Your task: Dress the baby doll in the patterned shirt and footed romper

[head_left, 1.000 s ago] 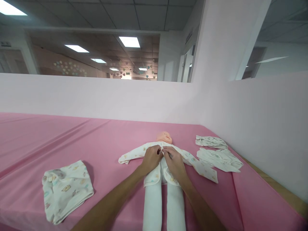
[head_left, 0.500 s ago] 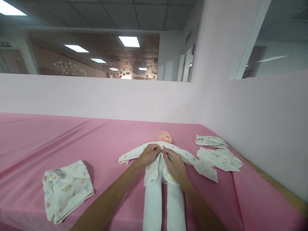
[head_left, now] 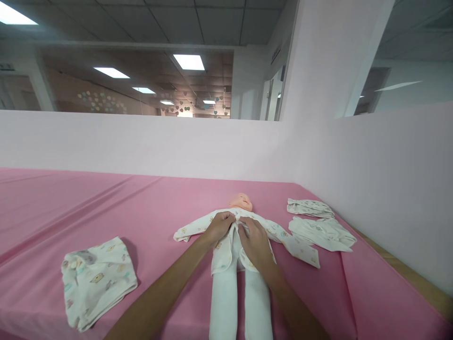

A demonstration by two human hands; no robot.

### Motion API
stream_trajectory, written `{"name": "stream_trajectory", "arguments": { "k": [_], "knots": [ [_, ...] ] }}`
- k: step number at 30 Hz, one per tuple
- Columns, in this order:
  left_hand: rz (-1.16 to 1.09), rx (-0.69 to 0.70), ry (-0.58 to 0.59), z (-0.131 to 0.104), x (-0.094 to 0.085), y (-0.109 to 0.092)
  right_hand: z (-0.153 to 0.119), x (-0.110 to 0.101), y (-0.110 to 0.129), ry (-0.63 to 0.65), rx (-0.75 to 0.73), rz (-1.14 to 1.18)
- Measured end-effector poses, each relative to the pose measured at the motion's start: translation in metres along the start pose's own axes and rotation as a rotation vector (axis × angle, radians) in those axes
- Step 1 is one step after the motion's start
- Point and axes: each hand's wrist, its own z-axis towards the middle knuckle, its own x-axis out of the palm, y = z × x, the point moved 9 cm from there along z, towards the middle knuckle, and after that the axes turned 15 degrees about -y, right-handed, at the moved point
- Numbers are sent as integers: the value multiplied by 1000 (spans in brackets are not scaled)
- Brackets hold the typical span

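Observation:
A doll lies on its back, its head toward the wall. It wears a white printed baby jacket with both sleeves spread out, and white leggings. At the neckline, my left hand pinches the jacket's front edge. My right hand lies just opposite, its fingers bent against the other front edge near the collar. Below my hands the jacket fronts part over the doll's belly. Any fastener between the fingertips is too small to make out.
The pink sheet covers the padded surface. A folded printed garment lies at the left. Two more folded garments, one printed and one paler, lie at the right near the white wall.
My right hand's fingers have shifted slightly at the collar, its thumb now lower against the jacket's edge. My left hand stays in its pinch. The doll and folded garments stay put.

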Motion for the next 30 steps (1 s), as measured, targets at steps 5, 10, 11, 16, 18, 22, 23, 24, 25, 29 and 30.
{"name": "stream_trajectory", "arguments": {
  "k": [5, 10, 11, 16, 18, 22, 23, 24, 25, 29, 30],
  "knots": [
    [103, 4, 44, -5, -2, -8, 0, -4, -1, -18, 31, 78],
    [433, 265, -36, -35, -9, -29, -15, -23, 0, -49, 35, -40],
    [522, 337, -68, -44, -10, -33, -19, -25, 4, -31, 7, -78],
    [823, 483, -118, -70, -11, -28, -34, -27, 23, 75, -135, -297],
    [865, 484, -113, -71, -11, -27, -31, -24, 24, 88, -156, -351],
    [836, 478, -89, -70, -10, -30, -17, -19, 3, 149, 48, -205],
    [821, 475, -94, -69, -10, -31, -16, -19, -4, 169, 132, -129],
    [807, 469, -104, -69, -10, -32, -16, -19, -9, 183, 201, -64],
    [790, 461, -117, -69, -11, -32, -16, -20, -12, 184, 241, -23],
    [727, 463, -186, -67, -12, -31, -21, -30, 5, 130, 76, -140],
    [714, 470, -206, -66, -13, -30, -24, -30, 13, 125, 6, -205]
  ]
}}
